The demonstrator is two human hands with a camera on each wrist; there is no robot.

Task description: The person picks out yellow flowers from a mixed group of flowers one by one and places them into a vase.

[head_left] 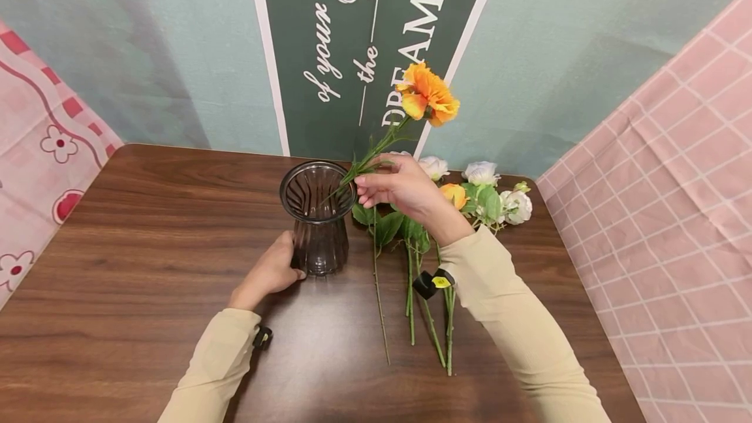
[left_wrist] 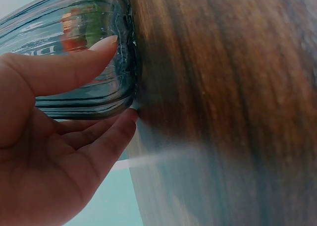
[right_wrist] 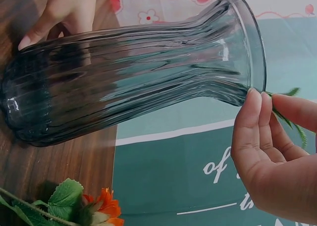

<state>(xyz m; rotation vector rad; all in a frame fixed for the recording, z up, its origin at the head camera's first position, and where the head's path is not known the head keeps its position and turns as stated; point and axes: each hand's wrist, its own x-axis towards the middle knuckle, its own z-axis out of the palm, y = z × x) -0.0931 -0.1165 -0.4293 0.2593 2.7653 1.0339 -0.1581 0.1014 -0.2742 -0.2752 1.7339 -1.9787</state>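
A dark see-through glass vase (head_left: 320,240) with a flared rim stands upright on the table. My left hand (head_left: 275,267) holds it low at its left side, and in the left wrist view the thumb (left_wrist: 74,70) lies along the ribbed glass near the base. At the vase's rim, my right hand (head_left: 402,188) pinches the green stem of an orange flower (head_left: 430,95) between thumb and fingertips. The bloom leans up and to the right, while the thin lower stem slants down into the vase mouth. In the right wrist view those fingertips (right_wrist: 253,98) are right at the rim.
Several white flowers (head_left: 517,206) and another orange flower (head_left: 454,195) lie on the wooden table (head_left: 147,247) to the right, stems toward me. Behind stands a blue-green cloth with a dark lettered panel (head_left: 346,119); pink patterned cloths (head_left: 675,181) flank both sides.
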